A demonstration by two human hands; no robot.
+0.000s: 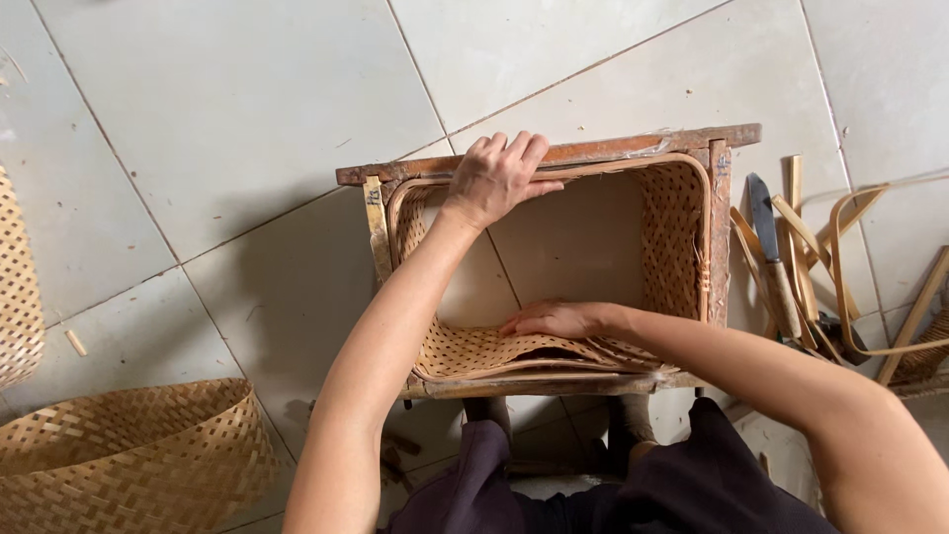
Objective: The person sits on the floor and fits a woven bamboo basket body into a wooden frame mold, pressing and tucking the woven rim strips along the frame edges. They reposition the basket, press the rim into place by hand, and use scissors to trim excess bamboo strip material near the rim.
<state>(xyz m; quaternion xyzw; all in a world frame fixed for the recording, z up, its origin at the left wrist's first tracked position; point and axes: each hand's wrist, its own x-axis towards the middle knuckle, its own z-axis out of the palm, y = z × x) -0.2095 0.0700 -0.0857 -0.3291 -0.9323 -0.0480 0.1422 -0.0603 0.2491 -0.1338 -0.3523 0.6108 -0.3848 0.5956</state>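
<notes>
The pale tiled floor [227,109] is lying under everything. On it, in the middle, a rectangular wooden frame [719,237] is standing, and I am taking this frame as the landmark. No package, label or sign is showing anywhere around it.

Inside the frame, a woven bamboo lining [677,232] is running along the walls, with a smooth bent strip at its upper edge. The bottom is open, so the floor tiles are showing through it, and nothing else is lying in it.

To the lower left of the frame, a big curved woven sheet [129,450] is resting on the floor. Far to the left of the frame, another woven piece [18,287] is showing only partly at the picture's edge.

Just right of the frame, a heap of bamboo strips [840,247] is lying, and a knife [763,213] is lying among them.

The left hand [494,178] is pressing flat on the far rail of the frame, fingers spread, pinching nothing. The right hand [554,318] is lying inside the frame at the near wall, fingers held together and flat against the lining there.
</notes>
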